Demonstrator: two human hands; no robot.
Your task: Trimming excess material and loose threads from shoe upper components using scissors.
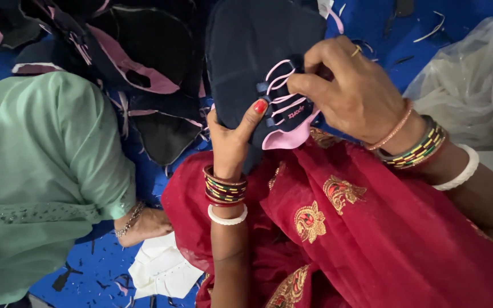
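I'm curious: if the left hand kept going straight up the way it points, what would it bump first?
Probably the dark shoe upper that the left hand already grips; beyond it lies the pile of dark pieces. Depth is unclear.

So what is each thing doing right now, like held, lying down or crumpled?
Dark navy fabric shoe upper with pink laces: held up, laces partly threaded.
Left hand: gripping the upper's lower edge, thumb pressed on it.
Right hand: pinching at the laces.
Pile of dark and pink shoe uppers: lying heaped on the blue floor.
Clear plastic bag: crumpled.
White cloth piece: lying flat.
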